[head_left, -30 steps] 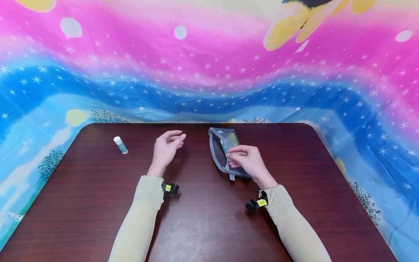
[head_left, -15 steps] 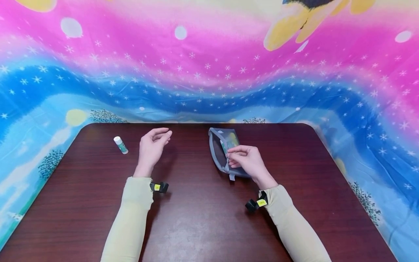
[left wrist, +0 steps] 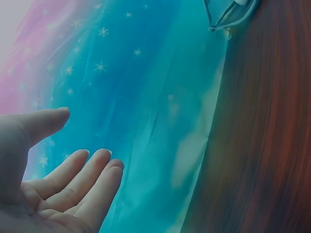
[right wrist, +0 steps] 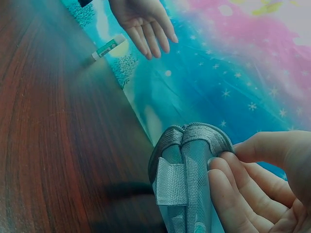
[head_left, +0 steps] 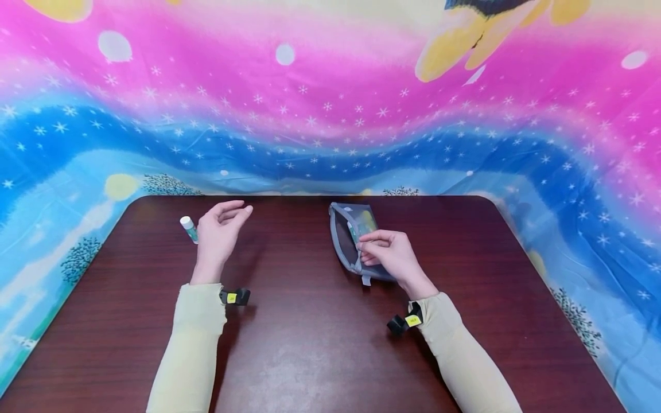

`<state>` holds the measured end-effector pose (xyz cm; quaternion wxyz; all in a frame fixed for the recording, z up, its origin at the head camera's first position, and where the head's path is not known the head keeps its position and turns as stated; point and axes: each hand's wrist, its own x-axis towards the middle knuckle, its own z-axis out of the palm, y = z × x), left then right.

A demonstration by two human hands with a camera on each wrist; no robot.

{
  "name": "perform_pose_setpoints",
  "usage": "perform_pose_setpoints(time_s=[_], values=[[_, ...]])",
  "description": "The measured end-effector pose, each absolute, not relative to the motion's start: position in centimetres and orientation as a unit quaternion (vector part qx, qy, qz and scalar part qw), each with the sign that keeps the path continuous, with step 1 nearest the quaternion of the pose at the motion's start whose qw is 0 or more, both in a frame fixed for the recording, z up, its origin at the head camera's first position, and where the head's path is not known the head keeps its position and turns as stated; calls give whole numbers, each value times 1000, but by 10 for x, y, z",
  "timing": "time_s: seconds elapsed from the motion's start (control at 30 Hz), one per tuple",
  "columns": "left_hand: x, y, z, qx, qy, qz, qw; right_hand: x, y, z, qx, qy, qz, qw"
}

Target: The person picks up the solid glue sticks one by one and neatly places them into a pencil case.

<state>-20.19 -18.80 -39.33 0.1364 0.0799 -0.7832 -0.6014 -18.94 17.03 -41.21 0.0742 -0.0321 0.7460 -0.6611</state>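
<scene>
A glue stick [head_left: 187,227] with a white cap and green label stands on the left of the table, partly covered by my left hand [head_left: 217,238]. That hand hovers with relaxed fingers and holds nothing; in the left wrist view its thumb and fingertips are apart. My right hand [head_left: 391,253] pinches the edge of a grey mesh zip pouch [head_left: 335,244] between thumb and fingers. The pouch's mouth gapes to the left. Something green and white shows inside, mostly hidden by the mesh and fingers. In the right wrist view, a fabric tab [right wrist: 171,182] sits at the pouch's end.
The dark wooden table [head_left: 304,321] has its far edge close behind the pouch. A colourful cloth backdrop [head_left: 310,137] hangs around the back and sides. Each wrist carries a small black camera, such as the left one [head_left: 236,297].
My left hand has moved left, away from the pouch and up to the glue stick, covering part of it. The right hand keeps its pinch on the pouch without visible movement.
</scene>
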Motion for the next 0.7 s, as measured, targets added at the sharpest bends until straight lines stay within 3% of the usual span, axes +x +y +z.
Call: perform_pose_setpoints(time_s=[0.7], values=[[-183,-228,-375,128,-768,-590,214,-191,170,-414,-35,742,-666,72]])
